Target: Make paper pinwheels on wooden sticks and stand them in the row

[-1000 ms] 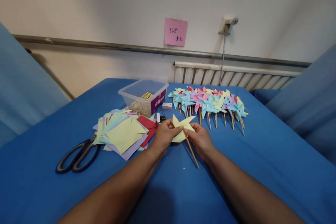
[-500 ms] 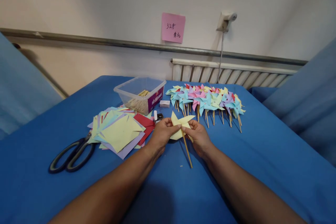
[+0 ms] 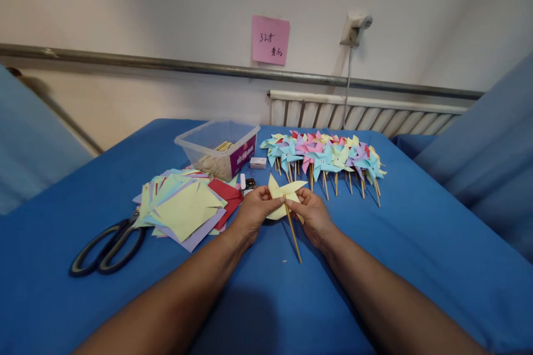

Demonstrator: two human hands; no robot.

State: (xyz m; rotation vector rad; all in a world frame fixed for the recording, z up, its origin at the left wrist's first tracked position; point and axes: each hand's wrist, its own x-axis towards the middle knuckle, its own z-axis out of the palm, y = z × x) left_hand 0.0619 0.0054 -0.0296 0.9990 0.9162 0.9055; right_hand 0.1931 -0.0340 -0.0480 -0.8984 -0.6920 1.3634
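Both of my hands meet over the middle of the blue table around a pale yellow paper pinwheel [image 3: 280,192]. My left hand [image 3: 251,212] pinches its left blades. My right hand [image 3: 313,215] pinches the centre, where the paper meets a thin wooden stick [image 3: 293,237]. The stick slants down toward me from the paper. The fingers of both hands are curled shut around the paper.
A stack of coloured paper squares [image 3: 183,208] lies left of my hands, with black scissors [image 3: 106,243] further left. Behind stand a clear plastic tub of sticks [image 3: 217,147], a small white box [image 3: 258,162] and a row of several finished pinwheels [image 3: 322,158]. A pink note [image 3: 270,40] hangs on the wall.
My hands have shifted slightly with the pinwheel, and my right fingers have moved in toward its centre. The camera has tilted a little; nothing else on the table moved.
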